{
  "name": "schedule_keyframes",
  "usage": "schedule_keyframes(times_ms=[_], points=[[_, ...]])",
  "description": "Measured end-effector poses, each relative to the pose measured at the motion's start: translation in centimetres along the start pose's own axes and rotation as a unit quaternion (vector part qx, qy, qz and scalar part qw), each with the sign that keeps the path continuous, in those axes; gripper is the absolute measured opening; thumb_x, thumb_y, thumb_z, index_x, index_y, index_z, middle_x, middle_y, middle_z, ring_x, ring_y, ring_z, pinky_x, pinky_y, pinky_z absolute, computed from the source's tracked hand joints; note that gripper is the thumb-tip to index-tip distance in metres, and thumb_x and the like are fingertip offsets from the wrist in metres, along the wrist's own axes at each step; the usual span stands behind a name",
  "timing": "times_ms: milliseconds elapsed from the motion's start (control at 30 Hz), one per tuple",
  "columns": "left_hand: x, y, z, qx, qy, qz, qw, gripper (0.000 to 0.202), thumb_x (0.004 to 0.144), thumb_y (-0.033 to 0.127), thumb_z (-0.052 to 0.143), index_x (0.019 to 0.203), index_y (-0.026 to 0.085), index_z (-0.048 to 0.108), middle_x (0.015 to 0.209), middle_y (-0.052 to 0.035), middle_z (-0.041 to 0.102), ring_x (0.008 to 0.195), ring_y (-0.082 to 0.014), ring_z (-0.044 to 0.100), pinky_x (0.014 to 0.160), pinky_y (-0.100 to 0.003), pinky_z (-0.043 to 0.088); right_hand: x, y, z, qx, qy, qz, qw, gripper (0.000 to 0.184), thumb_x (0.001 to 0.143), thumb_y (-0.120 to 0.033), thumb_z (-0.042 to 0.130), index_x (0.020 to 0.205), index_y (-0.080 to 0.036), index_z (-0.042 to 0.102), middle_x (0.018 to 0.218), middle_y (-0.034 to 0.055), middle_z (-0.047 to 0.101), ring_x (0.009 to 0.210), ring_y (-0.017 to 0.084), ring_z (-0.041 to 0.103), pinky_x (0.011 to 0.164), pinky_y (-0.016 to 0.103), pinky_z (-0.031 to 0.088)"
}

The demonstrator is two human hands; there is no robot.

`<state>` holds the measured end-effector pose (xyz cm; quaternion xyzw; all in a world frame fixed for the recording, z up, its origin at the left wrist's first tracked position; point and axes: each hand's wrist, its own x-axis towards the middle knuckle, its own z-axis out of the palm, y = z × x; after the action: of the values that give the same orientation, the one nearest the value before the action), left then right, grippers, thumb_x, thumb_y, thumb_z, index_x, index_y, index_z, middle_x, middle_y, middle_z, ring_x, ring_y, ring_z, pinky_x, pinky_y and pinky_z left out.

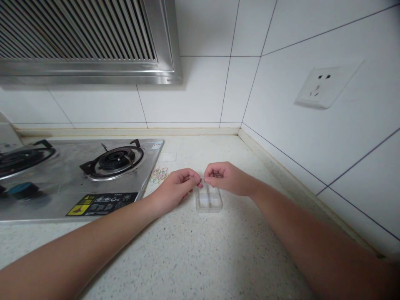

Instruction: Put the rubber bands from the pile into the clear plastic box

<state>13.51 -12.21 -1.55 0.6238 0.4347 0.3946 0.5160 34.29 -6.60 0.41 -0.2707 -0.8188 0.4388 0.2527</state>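
Note:
Over a clear plastic box with compartments (208,204), my two hands meet fingertip to fingertip, almost touching. My left hand (179,185) is closed in a pinch at the box's far left corner. My right hand (226,177) pinches too, just above the far right part of the box. A thin, tiny strand that looks like a small rubber band (202,179) shows between the fingertips; most of it is hidden by them. Left of my left hand, several coloured rubber bands (158,174) lie loose in a pile on the counter.
A steel gas stove (125,189) with black burners stands on the left, under a range hood (168,62). A flat clear piece (168,157) lies behind the bands. Tiled walls with a raised counter edge (187,131) close off the back and right. The speckled counter (187,258) extends toward me.

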Motion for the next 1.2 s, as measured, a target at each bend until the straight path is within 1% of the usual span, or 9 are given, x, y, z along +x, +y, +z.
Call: schedule_keyframes(times_ms=[133,367,500,733,833,933,1100,1200], points=[[0.04,-0.13,-0.14,0.002,0.002,0.007,1.0,0.032,0.089,0.049,0.059,0.089,0.016,0.062,0.053,0.0047,0.04,0.044,-0.0067,0.029,0.042,-0.022,0.017,0.04,-0.14,0.18,-0.007,0.005,-0.001,1.0,0.018,0.086,-0.031,0.061,0.08,-0.014,0.062,0.066,-0.0014,0.053,0.061,0.01,0.044,0.056,0.023,0.034],[-0.04,0.27,-0.37,0.026,0.002,-0.004,1.0,0.033,0.09,0.049,0.057,0.088,0.016,0.062,0.056,0.0049,0.039,0.044,-0.0062,0.029,0.043,-0.022,0.017,0.0,-0.08,0.09,-0.002,0.013,-0.003,1.0,0.018,0.086,-0.031,0.061,0.081,-0.014,0.063,0.066,-0.0011,0.054,0.061,0.01,0.045,0.056,0.024,0.035],[-0.14,0.4,-0.44,0.044,0.001,-0.013,0.999,0.033,0.09,0.049,0.057,0.087,0.016,0.063,0.054,0.0053,0.037,0.043,-0.0066,0.027,0.042,-0.022,0.015,0.01,0.02,0.06,-0.005,0.019,-0.001,1.0,0.02,0.086,-0.034,0.061,0.081,-0.014,0.063,0.065,-0.0013,0.053,0.06,0.01,0.045,0.055,0.024,0.034],[-0.17,0.56,-0.42,0.066,0.006,0.002,0.998,0.032,0.09,0.046,0.055,0.085,0.016,0.063,0.053,0.0047,0.039,0.046,-0.0076,0.03,0.044,-0.021,0.018,0.01,0.37,-0.05,-0.005,0.02,-0.002,1.0,0.02,0.087,-0.034,0.061,0.081,-0.015,0.062,0.066,-0.0016,0.051,0.061,0.01,0.044,0.055,0.024,0.034],[-0.19,0.68,-0.4,0.073,0.01,0.009,0.997,0.03,0.09,0.044,0.055,0.085,0.015,0.062,0.056,0.0038,0.042,0.048,-0.0076,0.031,0.045,-0.021,0.02,0.01,0.38,-0.06,-0.003,0.021,-0.001,1.0,0.02,0.087,-0.034,0.061,0.081,-0.015,0.062,0.065,-0.002,0.051,0.06,0.01,0.043,0.054,0.024,0.033],[-0.15,0.7,-0.43,0.077,0.017,0.015,0.997,0.031,0.09,0.045,0.054,0.084,0.015,0.062,0.06,0.0025,0.046,0.05,-0.008,0.034,0.046,-0.021,0.023,0.01,0.32,-0.02,0.003,0.027,-0.002,1.0,0.02,0.087,-0.034,0.061,0.082,-0.015,0.062,0.065,-0.0019,0.051,0.06,0.01,0.043,0.054,0.024,0.033],[-0.12,0.76,-0.51,0.084,0.021,0.029,0.996,0.033,0.09,0.046,0.052,0.081,0.016,0.062,0.073,-0.0019,0.059,0.054,-0.0091,0.039,0.048,-0.022,0.026,0.04,0.29,0.03,0.011,0.036,-0.003,0.999,0.019,0.086,-0.034,0.062,0.082,-0.015,0.062,0.066,-0.001,0.054,0.061,0.01,0.046,0.055,0.025,0.035],[-0.11,0.75,-0.54,0.089,0.018,0.038,0.995,0.031,0.09,0.044,0.052,0.081,0.016,0.062,0.076,-0.0029,0.061,0.057,-0.0099,0.041,0.05,-0.022,0.028,0.06,0.34,0.04,0.01,0.036,-0.002,0.999,0.019,0.086,-0.034,0.061,0.082,-0.015,0.063,0.066,-0.0006,0.054,0.062,0.011,0.046,0.056,0.025,0.035]])
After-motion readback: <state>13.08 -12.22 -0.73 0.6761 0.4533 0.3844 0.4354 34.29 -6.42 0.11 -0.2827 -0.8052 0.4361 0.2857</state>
